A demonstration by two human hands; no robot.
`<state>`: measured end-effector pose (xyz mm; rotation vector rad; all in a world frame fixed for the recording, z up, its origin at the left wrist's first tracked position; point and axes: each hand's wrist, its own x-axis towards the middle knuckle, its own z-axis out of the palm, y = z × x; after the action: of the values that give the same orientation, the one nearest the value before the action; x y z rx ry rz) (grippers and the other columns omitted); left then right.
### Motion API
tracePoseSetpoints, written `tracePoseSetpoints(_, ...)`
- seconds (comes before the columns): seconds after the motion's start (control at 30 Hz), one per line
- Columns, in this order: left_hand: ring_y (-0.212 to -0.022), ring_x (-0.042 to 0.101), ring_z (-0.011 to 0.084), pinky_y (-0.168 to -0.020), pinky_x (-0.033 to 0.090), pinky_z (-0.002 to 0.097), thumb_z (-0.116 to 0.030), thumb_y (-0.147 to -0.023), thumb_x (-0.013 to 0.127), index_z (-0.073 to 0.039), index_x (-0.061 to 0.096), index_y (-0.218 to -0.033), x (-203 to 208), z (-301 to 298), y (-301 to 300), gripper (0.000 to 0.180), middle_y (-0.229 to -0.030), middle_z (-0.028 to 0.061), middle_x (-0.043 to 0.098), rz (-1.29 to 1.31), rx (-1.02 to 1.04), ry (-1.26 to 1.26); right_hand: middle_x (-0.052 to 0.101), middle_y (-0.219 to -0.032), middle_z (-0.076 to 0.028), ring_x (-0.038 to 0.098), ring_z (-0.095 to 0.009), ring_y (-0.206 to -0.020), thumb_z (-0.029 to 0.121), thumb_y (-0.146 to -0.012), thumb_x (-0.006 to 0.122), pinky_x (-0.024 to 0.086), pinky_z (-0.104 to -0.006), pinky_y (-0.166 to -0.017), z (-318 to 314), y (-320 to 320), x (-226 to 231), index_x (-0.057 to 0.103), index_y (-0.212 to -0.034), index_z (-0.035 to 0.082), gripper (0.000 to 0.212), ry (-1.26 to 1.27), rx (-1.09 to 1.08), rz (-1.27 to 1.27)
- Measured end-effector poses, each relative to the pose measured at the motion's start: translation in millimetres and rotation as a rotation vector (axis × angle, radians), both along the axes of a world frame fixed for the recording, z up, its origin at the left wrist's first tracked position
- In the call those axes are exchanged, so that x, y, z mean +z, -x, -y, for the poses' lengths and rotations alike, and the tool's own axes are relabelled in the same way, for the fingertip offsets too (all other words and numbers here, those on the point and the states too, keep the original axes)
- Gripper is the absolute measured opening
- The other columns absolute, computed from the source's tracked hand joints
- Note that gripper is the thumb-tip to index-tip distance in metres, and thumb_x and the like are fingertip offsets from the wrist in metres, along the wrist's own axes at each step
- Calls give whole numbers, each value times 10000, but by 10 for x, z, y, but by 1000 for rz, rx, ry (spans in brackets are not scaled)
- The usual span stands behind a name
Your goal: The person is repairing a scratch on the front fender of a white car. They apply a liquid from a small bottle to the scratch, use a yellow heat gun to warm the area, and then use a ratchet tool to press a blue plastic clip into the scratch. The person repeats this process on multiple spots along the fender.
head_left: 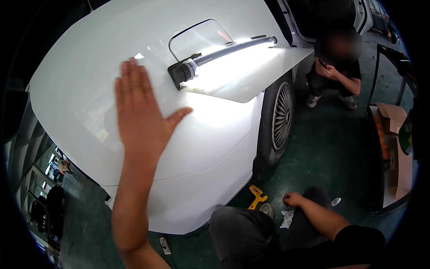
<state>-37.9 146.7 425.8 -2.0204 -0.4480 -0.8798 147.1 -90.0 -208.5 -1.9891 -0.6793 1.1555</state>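
My left hand [142,114] lies flat against, or just over, the white body panel of a car [192,152]; its fingers point away from me and the thumb is spread. To the right of it, a lit tube work lamp [233,50] with a wire stand rests on the panel and throws a bright glare across the paint. My right hand [292,199] is closed in a loose fist at my right knee, with nothing showing in it. Below that hand is a crumpled white paper [287,219]. A yellow tool [256,197] lies on the floor between the car and my legs.
The car's wheel [282,116] stands right of the panel. Beyond it a person [333,74] squats, holding a phone. At the far right a dark-framed rack [377,157] holds cardboard boxes [390,117]. A small pale object [165,245] lies on the green floor beside my left forearm.
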Motion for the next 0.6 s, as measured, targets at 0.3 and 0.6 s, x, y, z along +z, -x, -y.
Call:
tracePoseSetpoints(0.3, -1568, 161, 264, -1275, 148, 440, -691, -714, 747, 5, 238, -1589, -322, 85, 310, 1228, -1683, 135, 195, -330, 40, 160, 767, -952, -109, 752, -201, -814, 193, -883, 655, 593, -356, -742, 53, -102, 8, 737, -1086, 20, 279, -75, -25, 17)
tracePoseSetpoints(0.6, -1566, 168, 276, -1273, 157, 434, -799, -778, 582, 8, 255, -1580, 272, -43, 31, 1184, -1676, 143, 215, -293, 80, -52, 762, -936, -124, 746, -211, -805, 175, -877, 662, 589, -363, -749, 161, 19, 153, 735, -1072, 11, 265, -75, -17, -6)
